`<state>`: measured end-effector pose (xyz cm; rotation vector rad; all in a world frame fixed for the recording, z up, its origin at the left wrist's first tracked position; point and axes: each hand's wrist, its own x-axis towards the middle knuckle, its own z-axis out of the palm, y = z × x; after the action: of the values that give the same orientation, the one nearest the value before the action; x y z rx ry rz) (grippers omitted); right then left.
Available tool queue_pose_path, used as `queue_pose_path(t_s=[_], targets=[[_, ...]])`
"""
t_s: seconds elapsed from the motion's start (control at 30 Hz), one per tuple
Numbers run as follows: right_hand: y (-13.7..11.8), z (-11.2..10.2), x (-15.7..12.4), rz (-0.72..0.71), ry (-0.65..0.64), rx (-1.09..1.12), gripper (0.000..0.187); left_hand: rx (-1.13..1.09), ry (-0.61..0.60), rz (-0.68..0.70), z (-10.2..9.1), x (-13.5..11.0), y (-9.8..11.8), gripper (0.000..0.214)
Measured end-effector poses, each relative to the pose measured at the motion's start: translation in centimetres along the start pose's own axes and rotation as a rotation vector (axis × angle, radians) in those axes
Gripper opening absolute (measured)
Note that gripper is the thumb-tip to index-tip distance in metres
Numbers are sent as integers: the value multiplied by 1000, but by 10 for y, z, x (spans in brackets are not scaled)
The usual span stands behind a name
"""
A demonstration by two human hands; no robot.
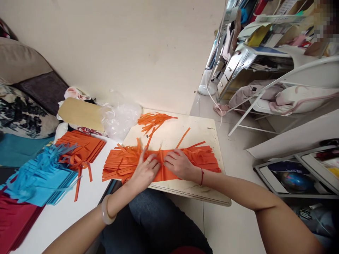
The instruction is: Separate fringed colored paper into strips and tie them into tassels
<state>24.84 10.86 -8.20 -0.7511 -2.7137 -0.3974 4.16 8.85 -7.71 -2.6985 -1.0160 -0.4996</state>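
Observation:
A sheet of orange fringed tissue paper (162,172) lies across the small cream table, its cut strips spreading to the left and right from an uncut middle band. My left hand (146,170) rests on the left part of that band, index finger pointing away and the other fingers bent onto the paper. On the right part of the band, the curled fingers of my right hand (179,163) press on the paper close to the middle. What lies beneath the fingertips of both hands is hidden. Farther back on the table lies an orange tassel (156,120) with a twisted end.
To the left, a white surface (87,190) carries stacks of orange fringed paper (92,146), blue fringed paper (45,176) and dark red paper (18,222). A clear plastic bag (122,118) lies behind. A wall stands beyond the table (198,192); a white folding chair (254,107) is at right.

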Motion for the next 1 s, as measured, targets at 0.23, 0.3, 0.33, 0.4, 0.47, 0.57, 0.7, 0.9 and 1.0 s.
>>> queue_pose_path(t_s=[0.23,0.3,0.33,0.4,0.47,0.57,0.7,0.9,1.0], targets=[[4,-4,-8,49,-16,59,23,-227,104,-140,6,-13,2,20],[6,-4,-9,110,-40,101,24,-286,112,-193,6,-13,2,20],[7,-4,-9,127,-50,113,25,-312,103,-217,5,-12,2,19],[8,-6,-8,130,-72,111,25,-350,70,-255,3,-10,1,16],[7,-9,-6,112,-97,75,24,-362,49,-263,1,-8,0,15],[3,-13,-6,79,-114,11,23,-324,72,-225,1,-5,0,15],[1,-16,-8,55,-145,3,23,-278,80,-200,2,-5,1,19],[4,-16,-5,240,-264,175,21,-394,16,-346,1,-8,-4,16],[5,-17,0,282,-317,199,20,-372,-1,-389,0,-9,-10,19]])
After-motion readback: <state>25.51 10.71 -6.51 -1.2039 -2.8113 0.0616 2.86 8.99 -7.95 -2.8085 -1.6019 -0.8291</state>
